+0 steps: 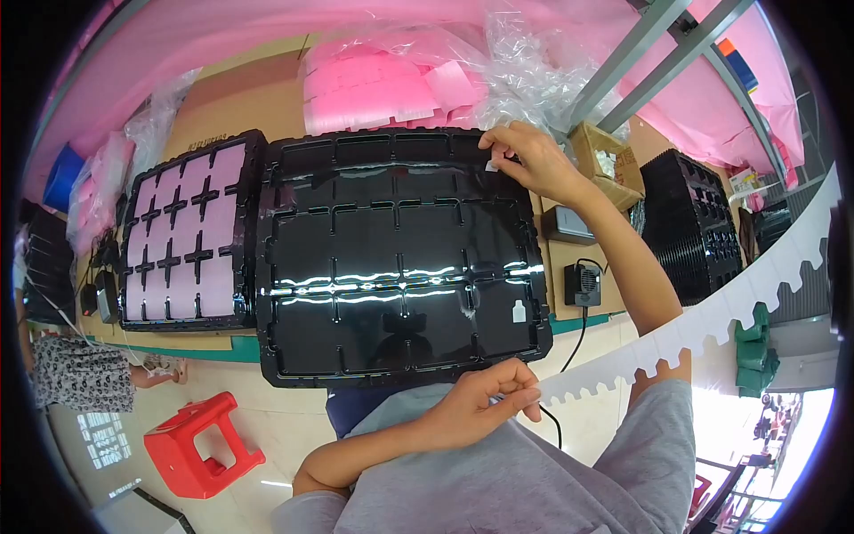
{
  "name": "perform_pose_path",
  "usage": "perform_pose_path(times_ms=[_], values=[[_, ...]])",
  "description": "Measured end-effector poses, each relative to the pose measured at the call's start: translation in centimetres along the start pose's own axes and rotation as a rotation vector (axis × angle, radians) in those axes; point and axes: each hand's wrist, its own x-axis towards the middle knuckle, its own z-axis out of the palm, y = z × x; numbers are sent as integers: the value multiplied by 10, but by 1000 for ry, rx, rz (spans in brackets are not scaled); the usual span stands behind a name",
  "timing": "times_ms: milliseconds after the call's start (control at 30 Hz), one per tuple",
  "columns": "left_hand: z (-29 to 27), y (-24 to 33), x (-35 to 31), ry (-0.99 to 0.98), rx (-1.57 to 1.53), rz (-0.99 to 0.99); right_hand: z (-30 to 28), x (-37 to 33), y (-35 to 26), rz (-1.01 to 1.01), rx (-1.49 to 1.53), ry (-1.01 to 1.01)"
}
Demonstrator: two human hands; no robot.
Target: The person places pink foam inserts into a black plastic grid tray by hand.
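Observation:
My left hand (485, 402) is closed in a pinch on one end of a long white strip (640, 360) with a notched edge, which curves off to the right past my right arm. At the far right corner of the large black plastic tray (400, 240), my right hand (532, 162) pinches a small white sticker (492, 166), partly covered by the fingers. It is at the tray's surface; whether it touches I cannot tell. Nearer to me, a white bottle-shaped sticker (519, 311) lies on the tray's right side. The tray is glossy and has moulded ridges.
A second black tray (186, 233) with pink sheets in it stands at the left. Pink sheets (382, 84) and clear plastic lie behind. To the right are a cardboard box (607, 167), a small black device (583, 285) and stacked black trays (689, 227). A red stool (203, 445) stands on the floor.

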Motion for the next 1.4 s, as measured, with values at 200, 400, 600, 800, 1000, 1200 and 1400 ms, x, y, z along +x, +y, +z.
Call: perform_pose_path(times_ms=[200, 400, 600, 800, 1000, 1200, 1400], values=[[-3, 1, -2, -3, 21, 2, 7, 0, 6, -18, 24, 27], [-3, 1, -2, 4, 32, 10, -1, 2, 6, 44, 150, 16], [-2, 1, -1, 6, 31, 11, 4, 0, 7, -12, 69, -34], [-2, 1, 0, 18, 29, 0, 10, -2, 2, 9, -25, -49], [-3, -1, 1, 1, 15, -1, 16, -21, -35, 33, -317, 316], [-1, -3, 0, -1, 7, 20, 31, -36, -32, -22, -369, 228], [-1, -1, -6, 56, -33, 12, 32, -43, -45, 86, -317, 178]])
